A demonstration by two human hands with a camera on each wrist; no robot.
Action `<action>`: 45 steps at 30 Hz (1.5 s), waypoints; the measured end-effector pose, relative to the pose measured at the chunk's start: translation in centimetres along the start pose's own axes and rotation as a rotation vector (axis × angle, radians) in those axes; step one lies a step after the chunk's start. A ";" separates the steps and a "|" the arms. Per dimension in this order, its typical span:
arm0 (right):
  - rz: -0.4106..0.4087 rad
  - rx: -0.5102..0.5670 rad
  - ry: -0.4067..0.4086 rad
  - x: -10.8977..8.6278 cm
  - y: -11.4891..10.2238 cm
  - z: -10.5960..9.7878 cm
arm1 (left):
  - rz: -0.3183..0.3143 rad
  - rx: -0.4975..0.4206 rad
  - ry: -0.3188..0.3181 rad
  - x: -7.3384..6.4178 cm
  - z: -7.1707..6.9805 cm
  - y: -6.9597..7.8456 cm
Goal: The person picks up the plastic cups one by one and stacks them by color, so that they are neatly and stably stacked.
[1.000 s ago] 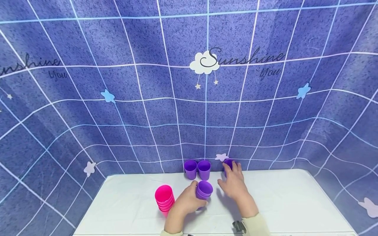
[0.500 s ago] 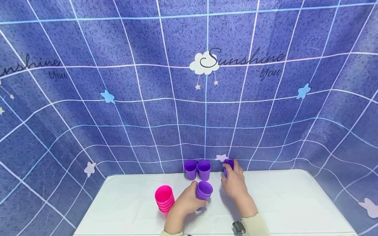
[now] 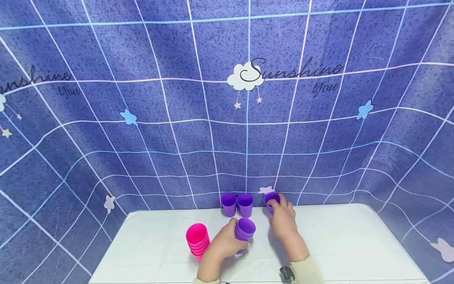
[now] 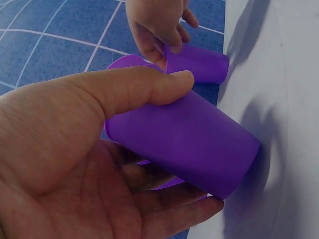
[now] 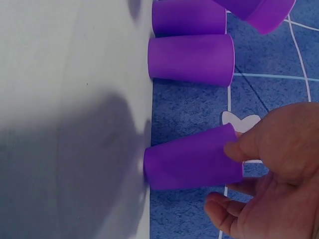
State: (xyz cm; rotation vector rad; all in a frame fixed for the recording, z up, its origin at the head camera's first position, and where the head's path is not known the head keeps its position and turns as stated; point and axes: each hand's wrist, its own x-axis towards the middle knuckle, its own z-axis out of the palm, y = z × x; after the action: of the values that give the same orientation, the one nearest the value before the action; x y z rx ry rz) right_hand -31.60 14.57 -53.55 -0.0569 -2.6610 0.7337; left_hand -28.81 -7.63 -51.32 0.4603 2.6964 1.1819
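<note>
My left hand (image 3: 225, 240) grips a small stack of nested purple cups (image 3: 245, 228) near the table's middle. In the left wrist view the thumb lies along the outer cup's side (image 4: 199, 134), with fingers around the far side. At the back edge my right hand (image 3: 284, 221) pinches a single purple cup (image 3: 271, 196) by its rim. The right wrist view shows the thumb on that cup's wall (image 5: 192, 160), its base at the white surface and the cup slightly tilted. Two more purple cups (image 3: 229, 205) stand upright, side by side, left of it.
A stack of several nested pink cups (image 3: 197, 234) stands left of my left forearm, close to it. The white table (image 3: 354, 240) ends at a blue checked cloth (image 3: 227, 134) hanging behind and at both sides.
My right hand's fingers have closed on the single purple cup's rim, and the cup has shifted slightly left toward the standing pair. My left hand and its cups have stayed in place.
</note>
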 end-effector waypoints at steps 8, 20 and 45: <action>-0.027 0.023 0.018 -0.2 0.2 0.2 | -0.003 -0.003 -0.002 0.0 0.1 0.0; -0.021 0.080 0.016 -0.3 0.2 -0.2 | -0.001 -0.013 -0.003 -0.1 0.2 -0.1; -0.039 0.201 0.065 0.4 -0.3 -1.0 | -0.011 -0.002 0.002 -0.1 0.1 0.1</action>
State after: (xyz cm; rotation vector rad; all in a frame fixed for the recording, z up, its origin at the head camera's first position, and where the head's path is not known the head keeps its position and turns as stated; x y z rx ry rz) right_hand -31.53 14.90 -52.48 0.0245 -2.5068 0.9647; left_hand -28.68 -7.53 -51.35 0.4439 2.6963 1.1825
